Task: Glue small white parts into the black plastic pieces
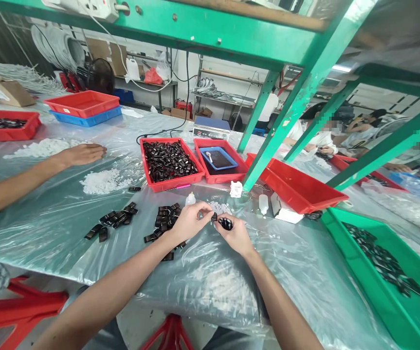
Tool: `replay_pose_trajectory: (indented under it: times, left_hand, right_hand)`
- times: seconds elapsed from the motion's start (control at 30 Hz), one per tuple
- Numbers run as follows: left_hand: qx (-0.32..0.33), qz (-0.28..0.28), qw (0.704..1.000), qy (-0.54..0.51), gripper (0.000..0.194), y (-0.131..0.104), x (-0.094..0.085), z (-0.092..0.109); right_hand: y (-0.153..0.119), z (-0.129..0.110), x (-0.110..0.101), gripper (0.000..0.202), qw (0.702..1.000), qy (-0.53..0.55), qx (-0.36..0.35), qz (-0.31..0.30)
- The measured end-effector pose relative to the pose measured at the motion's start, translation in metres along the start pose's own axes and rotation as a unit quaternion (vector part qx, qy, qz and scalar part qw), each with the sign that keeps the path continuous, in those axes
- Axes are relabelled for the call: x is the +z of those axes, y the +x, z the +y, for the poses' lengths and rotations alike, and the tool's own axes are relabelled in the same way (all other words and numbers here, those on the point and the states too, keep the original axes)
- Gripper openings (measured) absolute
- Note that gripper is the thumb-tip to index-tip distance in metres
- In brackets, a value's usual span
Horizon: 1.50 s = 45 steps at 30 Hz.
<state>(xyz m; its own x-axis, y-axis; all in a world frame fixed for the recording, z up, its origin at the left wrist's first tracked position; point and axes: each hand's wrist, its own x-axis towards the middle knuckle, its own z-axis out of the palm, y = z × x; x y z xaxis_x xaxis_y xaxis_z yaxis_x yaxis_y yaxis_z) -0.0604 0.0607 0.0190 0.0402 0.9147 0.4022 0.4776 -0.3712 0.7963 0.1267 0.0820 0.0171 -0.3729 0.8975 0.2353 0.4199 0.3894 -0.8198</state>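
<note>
Clear, wrinkled, shiny plastic film covers the wide greenish surface (297, 282). The small black rectangular pieces (166, 216) look like smooth, glossy plastic; the long red tray (297, 189), smooth plastic; the angled green post (299, 104), chipped painted metal; the brown box (16, 92), matt cardboard.

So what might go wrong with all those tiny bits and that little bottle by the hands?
The right hand holds dark pieces bunched together, so one might slip out. The small bottle stands just beyond the left hand, and a knock could tip it over. The loose white bits lie close in front of both hands, so a careless sweep might scatter them across the table.
</note>
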Motion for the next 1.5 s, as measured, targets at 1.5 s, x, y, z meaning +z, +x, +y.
replay_pose_trajectory:
  times: [1.5]
  left_hand:
    - [0.035, 0.045, 0.995, -0.079, 0.003, -0.009, 0.014, 0.022]
  right_hand:
    - [-0.005, -0.018, 0.009, 0.049, 0.832, 0.43, 0.345, -0.06]
